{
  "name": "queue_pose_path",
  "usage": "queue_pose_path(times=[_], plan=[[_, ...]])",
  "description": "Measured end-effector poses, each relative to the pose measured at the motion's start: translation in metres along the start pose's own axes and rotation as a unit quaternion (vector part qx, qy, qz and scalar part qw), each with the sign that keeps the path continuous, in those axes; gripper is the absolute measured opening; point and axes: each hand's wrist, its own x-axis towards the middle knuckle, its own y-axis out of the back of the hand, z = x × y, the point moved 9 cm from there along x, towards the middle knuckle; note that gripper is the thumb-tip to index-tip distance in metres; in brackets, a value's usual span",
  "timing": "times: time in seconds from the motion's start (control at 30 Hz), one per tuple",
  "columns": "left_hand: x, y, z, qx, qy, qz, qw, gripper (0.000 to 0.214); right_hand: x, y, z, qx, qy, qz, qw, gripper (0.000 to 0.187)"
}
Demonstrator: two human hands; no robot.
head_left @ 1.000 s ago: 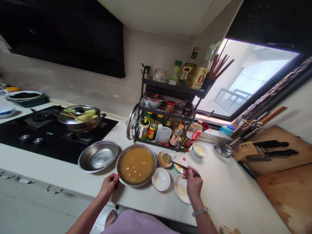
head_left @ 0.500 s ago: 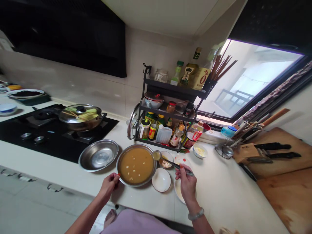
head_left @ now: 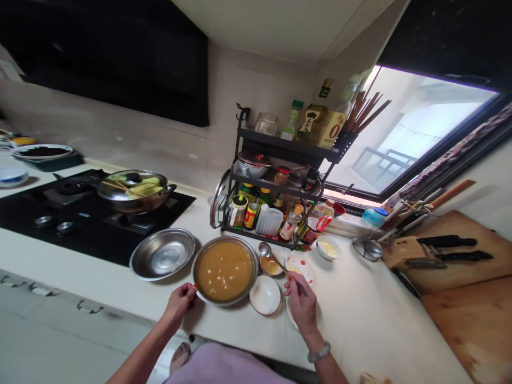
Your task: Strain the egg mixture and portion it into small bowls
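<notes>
A round metal basin (head_left: pixel 194 285) of brown liquid with small pale cubes sits on the counter in front of me. My left hand (head_left: pixel 180 305) is closed on its lower left rim. Gripped in my right hand (head_left: pixel 301 303) is a dark-handled ladle (head_left: pixel 276 259). The ladle's head is over the far left rim of a small bowl (head_left: pixel 282 258) with orange-brown liquid in it. Nearer to me stands a white bowl (head_left: pixel 264 296). Another pale dish (head_left: pixel 291 319) is partly hidden behind my right hand, and a dotted plate (head_left: pixel 304 266) lies just beyond that hand.
An empty metal basin (head_left: pixel 138 262) stands to the left, beside the black stove (head_left: pixel 86 248). A lidded pan (head_left: pixel 134 200) is on the stove. Behind the bowls rises a black rack (head_left: pixel 262 238) full of bottles. A knife block (head_left: pixel 406 250) stands at the right.
The ladle has moved slightly right and away from the basin. Its head looked full of tan liquid before and now looks emptied. More liquid shows in the small bowl. My left hand stays put.
</notes>
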Motion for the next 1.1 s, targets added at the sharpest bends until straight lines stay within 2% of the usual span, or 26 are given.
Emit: queue_pose_path(times=[0.13, 0.27, 0.37, 0.53, 0.7, 1.1], plan=[[-0.001, -0.001, 0.002, 0.003, -0.009, -0.001, 1.0, 0.046, -0.002, 0.017, 0.028, -0.045, -0.057, 0.045, 0.996, 0.032], [0.001, 0.0, 0.001, 0.005, -0.008, 0.001, 1.0, 0.046, -0.008, 0.022, 0.047, -0.048, -0.099, 0.052, 0.993, 0.034], [0.002, -0.001, 0.001, -0.001, -0.005, -0.007, 1.0, 0.047, -0.015, 0.024, 0.063, 0.0, -0.156, 0.081, 0.984, 0.036], [0.001, -0.001, 0.002, 0.012, -0.013, -0.007, 1.0, 0.045, -0.023, 0.032, 0.083, 0.103, -0.237, 0.171, 0.951, 0.039], [-0.001, -0.002, 0.004, 0.022, -0.015, -0.009, 1.0, 0.046, -0.023, 0.042, 0.084, 0.148, -0.248, 0.206, 0.935, 0.042], [0.0, -0.002, 0.004, 0.02, -0.021, -0.011, 1.0, 0.046, -0.015, 0.056, 0.066, 0.142, -0.218, 0.216, 0.941, 0.042]])
